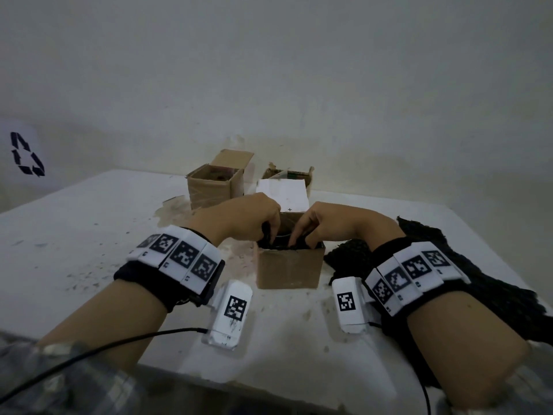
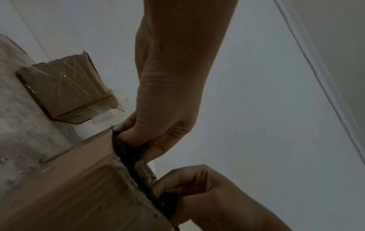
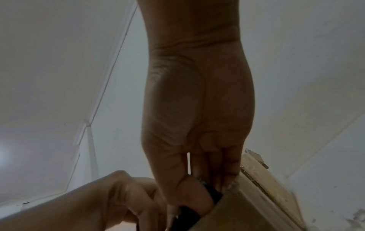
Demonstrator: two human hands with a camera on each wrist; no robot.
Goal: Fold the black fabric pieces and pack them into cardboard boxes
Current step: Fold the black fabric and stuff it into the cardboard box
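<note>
Pinching black fabric | both hands' fingers | inside cardboard box

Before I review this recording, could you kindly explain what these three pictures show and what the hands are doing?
No robot here: a person wears cameras. The head view looks down on a white table; the wrist views look along each hand. The left hand and right hand push black fabric into the near cardboard box, fingers curled on it. More black fabric pieces lie at the right. Two open boxes and a white card stand behind. The patterned wristbands are tracking markers.
</note>
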